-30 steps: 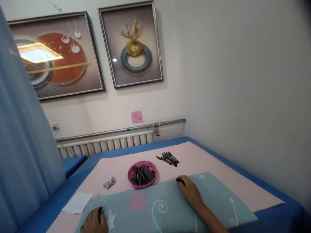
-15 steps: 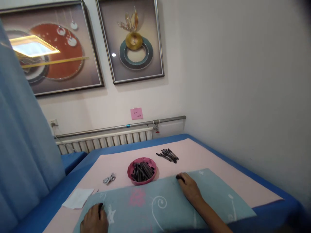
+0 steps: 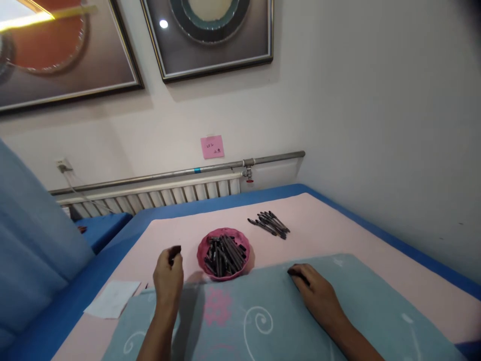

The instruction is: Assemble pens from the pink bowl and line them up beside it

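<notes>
My left hand (image 3: pixel 169 278) is raised just left of the pink scalloped bowl (image 3: pixel 201 250), over the pink sheet. Its fingers are curled, with thumb and forefinger close together and dark at the tips; anything between them is too small to make out. The bowl is filled with black pens (image 3: pixel 224 254). On the far edge of the blue-green patterned cloth (image 3: pixel 233 316) rests my right hand (image 3: pixel 315 293), fingers bent inward and tips dark. What they hold, if anything, is hidden.
Several black pens (image 3: pixel 270 223) lie in a loose group behind the bowl. At left is a folded white tissue (image 3: pixel 112 299). The pink sheet (image 3: pixel 176 230) covers a blue surface (image 3: pixel 240 198) beside the wall. A blue curtain (image 3: pixel 33 250) hangs at left; a radiator (image 3: pixel 180 193) runs behind.
My left hand has lifted off the blue-green cloth and moved forward and right, where the small silvery pile was visible. My right hand stays at the cloth's edge. The view has tilted down.
</notes>
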Demonstrator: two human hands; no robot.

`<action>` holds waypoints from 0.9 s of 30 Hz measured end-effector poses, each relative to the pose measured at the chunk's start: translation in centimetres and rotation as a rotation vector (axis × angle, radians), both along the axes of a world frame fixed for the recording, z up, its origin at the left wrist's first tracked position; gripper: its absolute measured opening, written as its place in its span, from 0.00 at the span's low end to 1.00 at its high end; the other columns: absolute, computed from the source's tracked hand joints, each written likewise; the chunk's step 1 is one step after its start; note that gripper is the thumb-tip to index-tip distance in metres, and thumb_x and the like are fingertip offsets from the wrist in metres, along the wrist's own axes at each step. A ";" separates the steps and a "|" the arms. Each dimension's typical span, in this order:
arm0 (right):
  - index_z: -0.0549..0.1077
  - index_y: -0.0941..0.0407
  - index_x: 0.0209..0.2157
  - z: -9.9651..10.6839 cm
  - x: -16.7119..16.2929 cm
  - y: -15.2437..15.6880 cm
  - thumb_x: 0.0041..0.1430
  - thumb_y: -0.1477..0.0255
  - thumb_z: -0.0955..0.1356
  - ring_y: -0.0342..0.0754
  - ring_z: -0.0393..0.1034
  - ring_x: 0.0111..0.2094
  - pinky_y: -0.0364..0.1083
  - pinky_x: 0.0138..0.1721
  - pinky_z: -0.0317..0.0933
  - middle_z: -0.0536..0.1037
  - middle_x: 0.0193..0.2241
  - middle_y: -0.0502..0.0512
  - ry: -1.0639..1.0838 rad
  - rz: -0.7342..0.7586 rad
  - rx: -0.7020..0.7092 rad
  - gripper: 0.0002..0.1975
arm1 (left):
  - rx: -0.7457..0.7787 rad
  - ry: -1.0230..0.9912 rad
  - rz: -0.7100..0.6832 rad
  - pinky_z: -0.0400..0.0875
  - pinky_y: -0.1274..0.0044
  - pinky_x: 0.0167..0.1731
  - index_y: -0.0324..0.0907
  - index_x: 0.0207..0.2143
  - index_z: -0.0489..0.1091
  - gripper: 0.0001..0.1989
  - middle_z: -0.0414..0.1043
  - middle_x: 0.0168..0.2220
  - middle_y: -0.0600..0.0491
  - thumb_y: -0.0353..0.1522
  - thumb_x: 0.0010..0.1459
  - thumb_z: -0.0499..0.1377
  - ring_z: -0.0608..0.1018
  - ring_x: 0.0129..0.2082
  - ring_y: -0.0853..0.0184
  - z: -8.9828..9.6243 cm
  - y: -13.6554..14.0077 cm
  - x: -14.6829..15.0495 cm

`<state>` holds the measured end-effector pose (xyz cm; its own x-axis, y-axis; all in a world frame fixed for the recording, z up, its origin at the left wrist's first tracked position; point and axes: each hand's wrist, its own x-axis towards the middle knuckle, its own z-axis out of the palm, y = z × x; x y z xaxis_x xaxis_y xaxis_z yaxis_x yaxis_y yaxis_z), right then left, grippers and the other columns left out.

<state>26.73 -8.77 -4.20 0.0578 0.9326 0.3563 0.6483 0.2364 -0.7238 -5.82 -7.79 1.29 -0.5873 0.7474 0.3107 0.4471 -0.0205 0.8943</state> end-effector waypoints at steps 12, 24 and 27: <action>0.72 0.51 0.29 -0.2 0.0 0.7 0.51 0.65 0.61 0.52 0.70 0.36 0.50 0.39 0.63 0.76 0.33 0.55 -0.048 -0.036 -0.081 0.09 | 0.122 -0.419 -0.262 0.58 0.82 0.18 0.40 0.35 0.68 0.12 0.69 0.26 0.55 0.34 0.48 0.56 0.66 0.18 0.75 -1.2 10.0 3.4; 0.71 0.55 0.28 7.9 -9.0 12.3 0.50 0.73 0.60 0.46 0.69 0.31 0.43 0.33 0.59 0.76 0.28 0.51 -0.113 0.271 -0.117 0.09 | 0.085 -0.889 -0.500 0.45 0.86 0.12 0.37 0.33 0.67 0.12 0.64 0.19 0.60 0.31 0.42 0.61 0.55 0.11 0.83 -2.9 12.2 1.2; 0.71 0.56 0.27 6.0 -10.0 13.9 0.50 0.75 0.59 0.45 0.68 0.29 0.42 0.31 0.58 0.75 0.26 0.50 -0.138 0.331 -0.165 0.09 | 0.071 -0.963 -0.518 0.45 0.86 0.12 0.37 0.32 0.67 0.13 0.64 0.19 0.60 0.30 0.41 0.62 0.54 0.11 0.83 -2.9 12.6 0.5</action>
